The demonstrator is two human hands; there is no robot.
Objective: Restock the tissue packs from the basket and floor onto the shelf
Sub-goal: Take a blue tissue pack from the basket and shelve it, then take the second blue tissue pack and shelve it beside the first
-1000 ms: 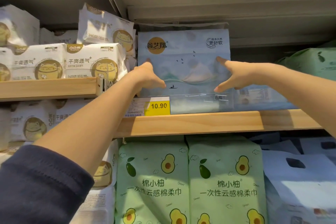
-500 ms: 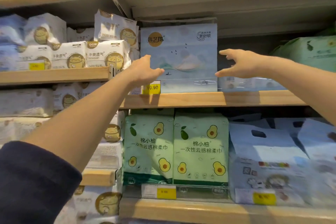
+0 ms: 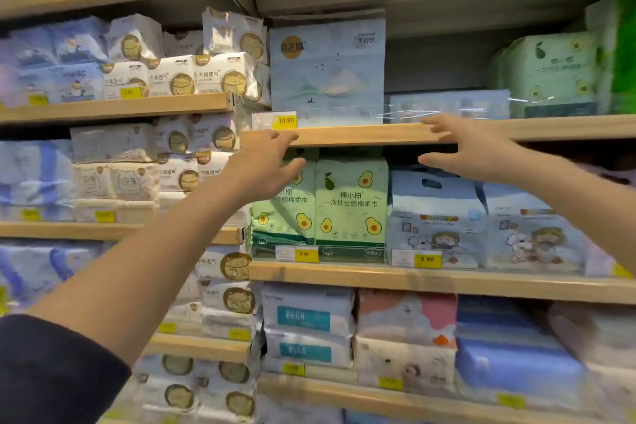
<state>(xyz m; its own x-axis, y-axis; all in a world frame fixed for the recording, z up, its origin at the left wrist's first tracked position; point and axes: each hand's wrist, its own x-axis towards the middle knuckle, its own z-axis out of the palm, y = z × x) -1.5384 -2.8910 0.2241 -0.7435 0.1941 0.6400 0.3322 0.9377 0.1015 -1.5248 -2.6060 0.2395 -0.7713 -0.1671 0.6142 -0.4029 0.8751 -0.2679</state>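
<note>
Motion blur softened the picture, and the small print on the packs was hard to read. The left hand (image 3: 263, 162) and the right hand (image 3: 471, 151) reached forward at the centre of the frame, fingers spread, each grip released and holding nothing. Just above them, the blue tissue pack (image 3: 327, 65) stood upright on the wooden shelf (image 3: 361, 134). The left hand partly hid a green avocado pack (image 3: 351, 203) below the shelf.
</note>
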